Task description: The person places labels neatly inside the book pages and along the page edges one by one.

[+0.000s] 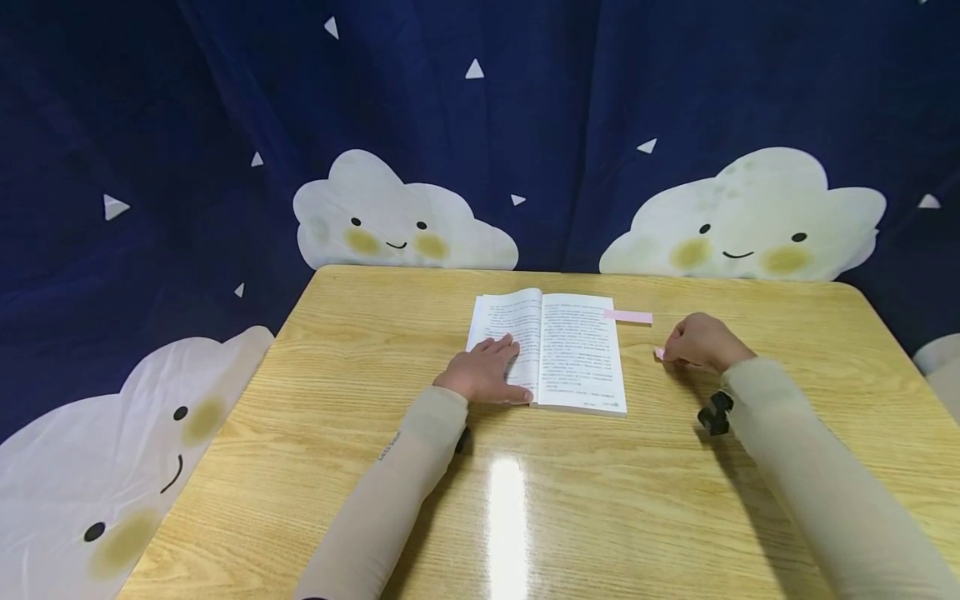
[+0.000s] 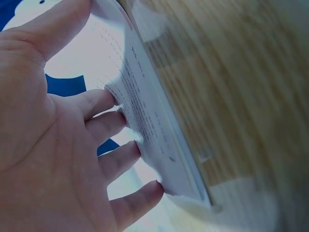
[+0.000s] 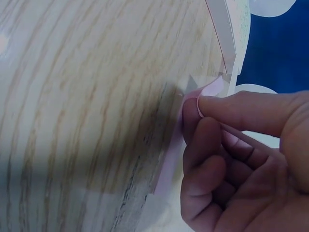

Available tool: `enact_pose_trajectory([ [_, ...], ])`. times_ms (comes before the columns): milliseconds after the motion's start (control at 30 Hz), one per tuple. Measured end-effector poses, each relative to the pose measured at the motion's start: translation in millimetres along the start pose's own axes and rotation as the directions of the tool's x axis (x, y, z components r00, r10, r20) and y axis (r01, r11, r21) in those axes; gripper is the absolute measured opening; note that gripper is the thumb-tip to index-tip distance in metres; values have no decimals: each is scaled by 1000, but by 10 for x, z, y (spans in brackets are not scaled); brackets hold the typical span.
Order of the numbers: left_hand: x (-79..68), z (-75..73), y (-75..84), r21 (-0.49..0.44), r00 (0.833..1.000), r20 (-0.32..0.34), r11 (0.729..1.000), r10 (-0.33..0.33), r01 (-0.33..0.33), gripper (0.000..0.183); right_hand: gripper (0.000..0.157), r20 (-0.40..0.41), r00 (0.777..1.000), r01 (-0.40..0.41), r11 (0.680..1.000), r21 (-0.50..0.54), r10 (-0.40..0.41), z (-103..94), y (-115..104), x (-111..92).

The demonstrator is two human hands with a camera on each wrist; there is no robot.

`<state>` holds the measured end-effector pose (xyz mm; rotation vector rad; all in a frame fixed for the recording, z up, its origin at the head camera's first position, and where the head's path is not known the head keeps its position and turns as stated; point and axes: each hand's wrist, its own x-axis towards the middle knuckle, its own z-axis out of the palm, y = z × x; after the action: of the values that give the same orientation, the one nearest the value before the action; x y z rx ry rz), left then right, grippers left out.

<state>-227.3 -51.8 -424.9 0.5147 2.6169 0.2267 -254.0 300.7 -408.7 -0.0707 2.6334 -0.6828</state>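
An open book [image 1: 577, 354] with printed pages lies on the wooden table. Spread across its left page, my left hand [image 1: 483, 372] rests with the fingers apart and the thumb near the lower end of the spine. The left wrist view shows those fingertips touching the page [image 2: 140, 92]. One pink paper strip [image 1: 633, 317] sticks out past the book's right edge near the top. To the right of the book, my right hand [image 1: 705, 342] pinches another pink paper strip [image 3: 210, 90] between thumb and index finger. Its pinched end bends upward; the other fingers are curled into the palm.
The wooden table [image 1: 360, 333] extends around the book on all sides. Behind it hangs a dark blue curtain [image 1: 540, 125] with white clouds and small triangles. A dark device [image 1: 715, 412] sits at the right wrist. Light glares off the table's front part.
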Motion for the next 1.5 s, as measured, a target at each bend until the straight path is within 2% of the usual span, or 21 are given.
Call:
enact_pose_trajectory([
  [233,9,5,-8,9,1000,5,1000,-2,2,91,17,2,1000,-9,1000,0,9,21,0,26],
  [733,2,-28,-4,14,1000,2,1000,7,-7,91,21,15,999,45,999,-3,-45,-17,42,8],
  [1500,-3,-13,-21,-3,1000,9,1000,8,-8,93,23,55,998,13,996,88,-18,-9,81,39],
])
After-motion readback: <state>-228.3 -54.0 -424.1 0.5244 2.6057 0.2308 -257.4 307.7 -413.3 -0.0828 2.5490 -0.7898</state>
